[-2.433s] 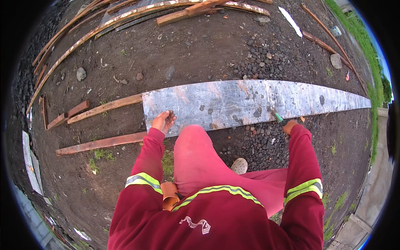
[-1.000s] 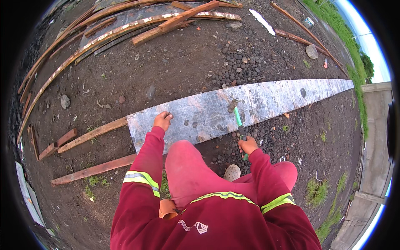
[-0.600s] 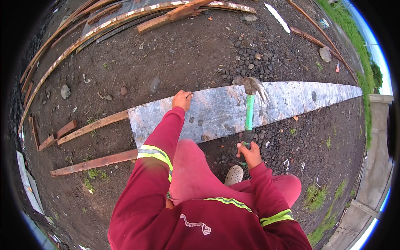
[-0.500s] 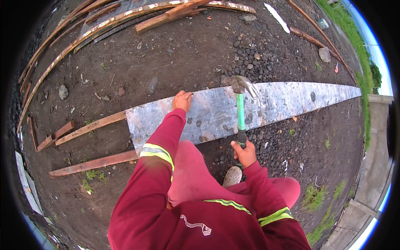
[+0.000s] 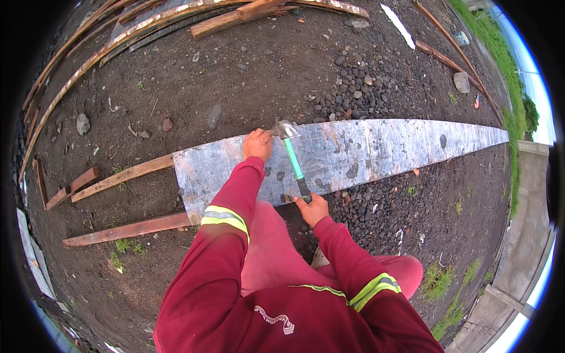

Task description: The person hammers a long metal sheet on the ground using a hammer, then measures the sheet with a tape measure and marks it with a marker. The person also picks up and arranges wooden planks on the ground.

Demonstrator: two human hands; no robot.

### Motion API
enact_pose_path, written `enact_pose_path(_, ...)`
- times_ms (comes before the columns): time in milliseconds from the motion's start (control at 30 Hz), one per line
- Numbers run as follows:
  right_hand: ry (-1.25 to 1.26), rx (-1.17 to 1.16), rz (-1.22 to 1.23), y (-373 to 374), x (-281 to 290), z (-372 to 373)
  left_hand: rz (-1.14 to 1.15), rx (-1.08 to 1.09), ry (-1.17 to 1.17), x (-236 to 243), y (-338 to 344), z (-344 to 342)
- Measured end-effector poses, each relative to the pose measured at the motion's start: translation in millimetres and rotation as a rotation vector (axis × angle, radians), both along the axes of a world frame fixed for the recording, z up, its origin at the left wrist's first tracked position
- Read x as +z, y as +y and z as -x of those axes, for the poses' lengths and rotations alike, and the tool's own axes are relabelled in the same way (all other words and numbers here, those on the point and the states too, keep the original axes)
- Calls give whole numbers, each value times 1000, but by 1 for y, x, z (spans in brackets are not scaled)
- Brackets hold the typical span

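Observation:
A long, scuffed grey sheet-covered panel (image 5: 388, 144) lies on the ground before me, over wooden strips. My left hand (image 5: 257, 145) is closed at its far edge, fingertips pinched on a small dark thin piece, seemingly a nail, now mostly hidden. My right hand (image 5: 312, 209) grips the black handle end of a claw hammer (image 5: 292, 157) with a green shaft. Its metal head is right beside the left fingertips, over the panel's far edge; I cannot tell whether it touches the nail.
Two wooden strips (image 5: 126, 229) stick out past the panel's left end. Loose stones (image 5: 359, 85) lie beyond the panel. Long timbers (image 5: 176, 15) are piled at the far left, a concrete block (image 5: 461, 82) sits far right, and a concrete wall (image 5: 521, 229) runs along the right.
The hammer has swung left and down, from over the middle of the panel to beside my left fingers. My right hand moved left with it; the left hand stayed at the edge.

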State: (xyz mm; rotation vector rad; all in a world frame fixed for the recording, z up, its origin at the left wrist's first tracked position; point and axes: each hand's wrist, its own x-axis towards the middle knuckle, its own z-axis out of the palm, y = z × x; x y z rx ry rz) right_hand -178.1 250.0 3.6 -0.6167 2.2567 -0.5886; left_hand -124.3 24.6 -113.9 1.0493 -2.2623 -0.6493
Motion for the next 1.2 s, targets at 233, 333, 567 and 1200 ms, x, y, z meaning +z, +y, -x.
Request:
enact_pose_path(233,-210,-222,106,0,1,-11,18,-24,74,-4,-1,-2)
enact_pose_path(333,-64,-110,41,0,-11,-13,-9,-35,58,-6,-1,-3)
enact_pose_path(567,-217,-211,201,-9,46,8,-43,-17,-7,9,-5,-12)
enact_pose_path(1200,-265,-264,794,-56,89,39,90,157,-235,11,-18,-119)
